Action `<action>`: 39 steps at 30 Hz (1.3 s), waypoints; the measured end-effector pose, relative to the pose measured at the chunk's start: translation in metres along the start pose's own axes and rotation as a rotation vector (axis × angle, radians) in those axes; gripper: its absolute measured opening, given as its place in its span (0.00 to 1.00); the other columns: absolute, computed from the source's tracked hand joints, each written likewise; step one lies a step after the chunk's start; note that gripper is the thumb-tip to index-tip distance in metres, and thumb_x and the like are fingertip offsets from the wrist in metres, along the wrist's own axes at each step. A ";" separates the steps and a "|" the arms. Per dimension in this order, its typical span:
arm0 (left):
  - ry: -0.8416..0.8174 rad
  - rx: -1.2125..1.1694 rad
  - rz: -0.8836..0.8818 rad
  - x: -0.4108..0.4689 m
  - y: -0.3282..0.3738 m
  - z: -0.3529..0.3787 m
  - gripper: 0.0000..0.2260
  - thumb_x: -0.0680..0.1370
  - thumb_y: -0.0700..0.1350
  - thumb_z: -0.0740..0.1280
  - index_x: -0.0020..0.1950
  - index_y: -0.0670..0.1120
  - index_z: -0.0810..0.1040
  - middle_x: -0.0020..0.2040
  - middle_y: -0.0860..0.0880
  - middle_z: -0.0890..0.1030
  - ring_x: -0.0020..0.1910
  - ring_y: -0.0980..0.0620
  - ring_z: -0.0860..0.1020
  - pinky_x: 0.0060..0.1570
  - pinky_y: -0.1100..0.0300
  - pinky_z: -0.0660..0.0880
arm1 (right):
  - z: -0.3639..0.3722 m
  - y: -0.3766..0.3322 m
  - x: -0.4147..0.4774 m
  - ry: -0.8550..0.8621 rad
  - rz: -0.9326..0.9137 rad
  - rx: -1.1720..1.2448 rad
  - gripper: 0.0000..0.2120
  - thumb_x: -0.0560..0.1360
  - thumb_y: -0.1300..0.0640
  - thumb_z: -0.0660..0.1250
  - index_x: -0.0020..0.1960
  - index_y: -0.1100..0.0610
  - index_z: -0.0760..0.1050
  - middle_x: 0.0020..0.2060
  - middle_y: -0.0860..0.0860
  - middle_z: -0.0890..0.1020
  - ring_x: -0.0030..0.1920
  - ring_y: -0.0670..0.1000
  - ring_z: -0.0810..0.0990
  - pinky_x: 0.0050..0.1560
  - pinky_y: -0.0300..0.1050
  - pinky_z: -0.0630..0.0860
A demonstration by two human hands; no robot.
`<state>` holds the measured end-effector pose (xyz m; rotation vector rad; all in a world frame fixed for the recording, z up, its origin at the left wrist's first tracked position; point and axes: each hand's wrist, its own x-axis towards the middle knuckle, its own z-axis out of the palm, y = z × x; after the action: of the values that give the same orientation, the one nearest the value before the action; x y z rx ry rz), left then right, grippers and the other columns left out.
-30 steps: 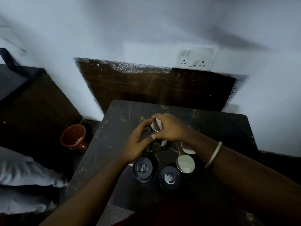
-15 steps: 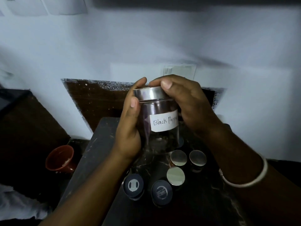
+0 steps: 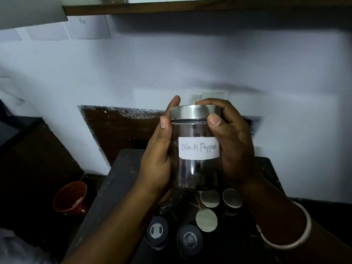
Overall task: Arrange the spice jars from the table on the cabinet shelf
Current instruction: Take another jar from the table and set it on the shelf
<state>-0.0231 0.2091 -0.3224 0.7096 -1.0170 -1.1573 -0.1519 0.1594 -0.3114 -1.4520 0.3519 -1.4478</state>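
Dark table (image 3: 122, 180) is seen near, with five small jars (image 3: 206, 220) set on it. Above them, a black pepper jar (image 3: 196, 147) is held upright between the left hand (image 3: 158, 161) and right hand (image 3: 232, 145), fingers wrapped round it. Far above, a shelf (image 3: 190, 9) is seen.

Handwritten "Black Pepper" on white paper label (image 3: 198, 148), stuck to clear steel-lidded glass jar (image 3: 194, 149). Dark round lids (image 3: 189, 238) below that jar: markings unreadable.
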 end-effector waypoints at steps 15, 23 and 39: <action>0.021 0.069 0.043 -0.009 0.011 0.005 0.26 0.79 0.61 0.60 0.77 0.60 0.69 0.70 0.46 0.80 0.70 0.44 0.78 0.69 0.41 0.72 | 0.004 -0.002 0.002 0.020 0.004 -0.030 0.12 0.78 0.52 0.65 0.58 0.57 0.78 0.50 0.58 0.82 0.50 0.56 0.82 0.47 0.45 0.79; 0.044 0.087 0.087 0.000 0.020 0.001 0.25 0.79 0.61 0.62 0.76 0.59 0.72 0.68 0.45 0.82 0.67 0.44 0.80 0.67 0.43 0.76 | 0.013 -0.007 0.015 -0.001 0.022 -0.032 0.14 0.78 0.51 0.66 0.58 0.58 0.78 0.51 0.61 0.81 0.50 0.58 0.82 0.48 0.48 0.79; 0.042 0.263 0.473 0.093 0.106 -0.009 0.23 0.82 0.59 0.57 0.77 0.58 0.70 0.63 0.58 0.84 0.62 0.56 0.83 0.54 0.59 0.82 | 0.037 -0.070 0.117 -0.163 -0.107 -0.599 0.35 0.66 0.32 0.70 0.71 0.38 0.69 0.59 0.36 0.78 0.53 0.39 0.82 0.44 0.32 0.79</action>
<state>0.0336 0.1492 -0.2082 0.6487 -1.2335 -0.6036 -0.1228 0.1153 -0.1806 -2.0794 0.6510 -1.3544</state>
